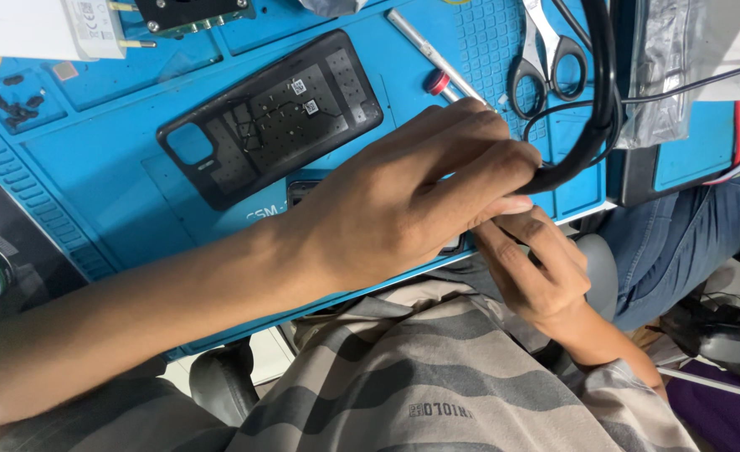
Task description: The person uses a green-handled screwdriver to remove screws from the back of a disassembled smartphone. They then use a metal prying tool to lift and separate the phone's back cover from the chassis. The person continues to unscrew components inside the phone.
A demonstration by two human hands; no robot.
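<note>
The striped shirt (pixel 437 368) fills the lower frame. Above it, the left hand (pixel 403 209) and right hand (pixel 537 268) meet at mid-frame over the blue worktop mat (pixel 94 176). Both grips curl together; what they clamp is hidden

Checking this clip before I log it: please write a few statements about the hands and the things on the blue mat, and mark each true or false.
1. The black plastic phone back cover lies inner side up on the blue silicone work mat. True.
2. The left hand reaches across and covers a dark flat device at the mat's near edge. True.
3. The black-handled scissors are held in the right hand. False: they lie on the mat, untouched.
4. The silver screwdriver with a red ring stands upright. False: it lies flat on the mat.
5. The thick black cable loops close by the left hand's fingertips. True.
</note>
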